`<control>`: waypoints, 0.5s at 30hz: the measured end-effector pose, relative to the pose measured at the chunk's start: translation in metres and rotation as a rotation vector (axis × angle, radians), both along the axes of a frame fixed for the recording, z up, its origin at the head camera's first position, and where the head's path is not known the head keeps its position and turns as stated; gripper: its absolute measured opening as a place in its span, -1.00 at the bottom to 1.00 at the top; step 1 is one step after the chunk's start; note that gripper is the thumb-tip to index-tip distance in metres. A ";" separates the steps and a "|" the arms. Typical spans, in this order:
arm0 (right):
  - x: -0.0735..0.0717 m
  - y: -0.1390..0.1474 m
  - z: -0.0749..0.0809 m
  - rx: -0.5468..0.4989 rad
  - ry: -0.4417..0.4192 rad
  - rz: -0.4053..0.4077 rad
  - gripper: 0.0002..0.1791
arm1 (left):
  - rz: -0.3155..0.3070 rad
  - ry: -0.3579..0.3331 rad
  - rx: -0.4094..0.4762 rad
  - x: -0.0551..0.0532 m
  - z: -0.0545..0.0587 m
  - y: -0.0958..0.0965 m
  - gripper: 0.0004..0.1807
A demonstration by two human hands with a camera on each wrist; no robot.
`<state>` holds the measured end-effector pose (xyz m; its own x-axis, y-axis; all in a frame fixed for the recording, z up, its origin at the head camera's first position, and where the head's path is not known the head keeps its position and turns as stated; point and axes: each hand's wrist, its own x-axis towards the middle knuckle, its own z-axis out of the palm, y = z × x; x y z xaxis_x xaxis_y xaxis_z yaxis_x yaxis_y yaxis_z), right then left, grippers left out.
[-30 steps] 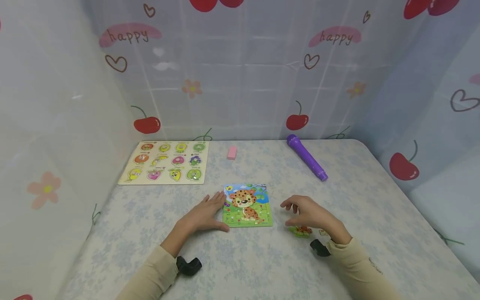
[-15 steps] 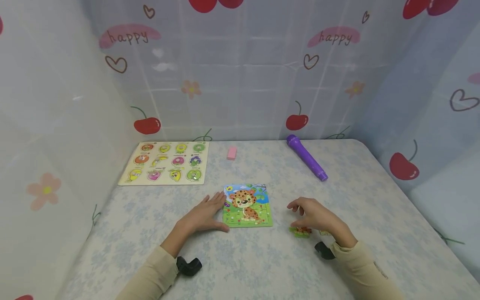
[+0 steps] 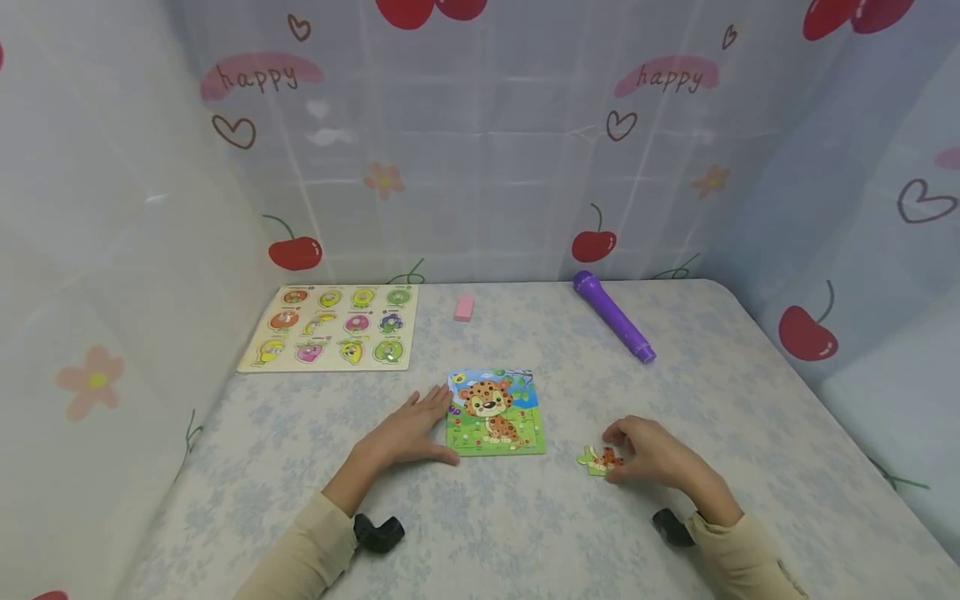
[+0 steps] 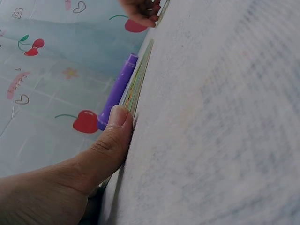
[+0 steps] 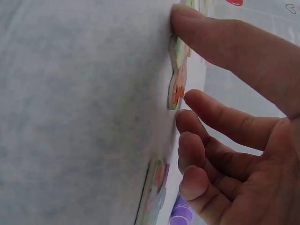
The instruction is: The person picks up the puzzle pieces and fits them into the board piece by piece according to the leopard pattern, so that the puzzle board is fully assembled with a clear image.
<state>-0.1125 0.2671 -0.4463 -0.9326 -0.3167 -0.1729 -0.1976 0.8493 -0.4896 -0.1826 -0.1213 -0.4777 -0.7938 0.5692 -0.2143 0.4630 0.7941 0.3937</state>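
Note:
A square jigsaw puzzle [image 3: 495, 412] with a spotted leopard cub on green and blue lies on the table. My left hand [image 3: 408, 429] rests flat at its left side, fingertips at the edge and thumb spread near the lower left corner. In the left wrist view my thumb [image 4: 110, 145] lies low beside the puzzle's thin edge. Right of the puzzle, a loose puzzle piece [image 3: 596, 462], green with orange spots, lies on the table. Around its right end my right hand [image 3: 652, 454] curves, thumb and forefinger apart. In the right wrist view those fingertips sit close to the puzzle piece [image 5: 176, 86].
A fruit puzzle board [image 3: 341, 327] lies at the back left. Farther right are a pink eraser-like block [image 3: 464, 307] and a purple toy microphone [image 3: 613, 317]. Printed curtains [image 3: 480, 192] stand behind the table and along both sides.
My right hand has drawn back to the right and towards me, uncovering more of the loose piece. A small pale piece seen earlier beside it is now hidden. The left hand stays put.

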 end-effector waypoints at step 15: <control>0.004 0.002 -0.002 0.000 0.060 0.056 -0.65 | 0.001 0.003 0.010 0.001 0.000 0.000 0.24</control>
<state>-0.1088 0.2688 -0.4482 -0.9220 -0.3690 -0.1175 -0.2741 0.8361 -0.4752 -0.1811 -0.1211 -0.4779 -0.7950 0.5704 -0.2062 0.4636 0.7907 0.3999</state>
